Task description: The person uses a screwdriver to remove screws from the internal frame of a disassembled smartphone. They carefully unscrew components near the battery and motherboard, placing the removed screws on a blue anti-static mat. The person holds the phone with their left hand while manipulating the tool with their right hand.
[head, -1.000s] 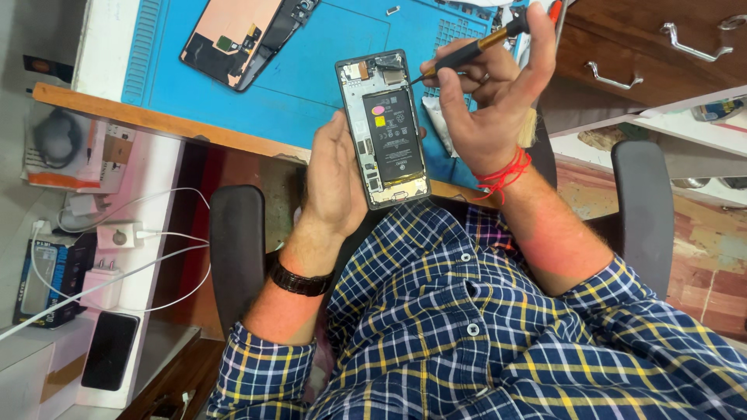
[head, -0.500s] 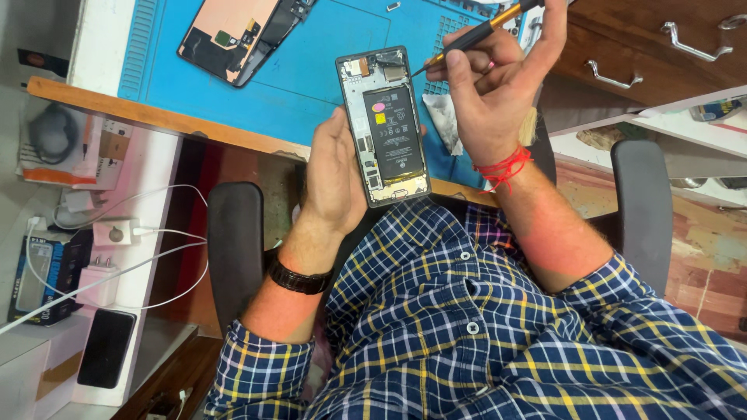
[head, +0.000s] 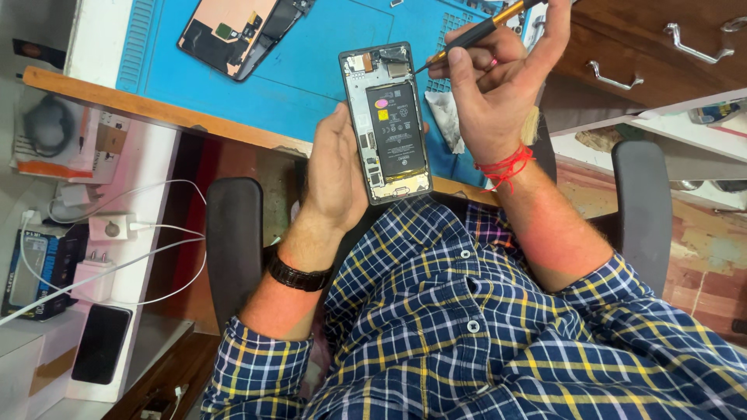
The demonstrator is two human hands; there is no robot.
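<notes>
My left hand [head: 336, 173] grips an opened phone [head: 387, 120] from behind, its back removed so the black battery and circuit parts face me. My right hand [head: 490, 97] holds a black and gold screwdriver [head: 475, 33] like a pen. Its tip rests at the upper right corner of the phone's inside. A red thread is tied around my right wrist and a black watch sits on the left. The phone hovers over the near edge of a blue work mat [head: 311, 70].
A detached phone screen panel [head: 237, 27] lies on the mat at the upper left. A crumpled white cloth [head: 446, 117] lies beside the phone. Chargers and white cables [head: 101, 241] and a dark phone [head: 101, 344] sit on a white shelf at left. Wooden drawers [head: 646, 54] stand right.
My right hand brought the screwdriver down and left, from above the phone's right side until its tip touches the upper right corner. The left hand kept the phone nearly still.
</notes>
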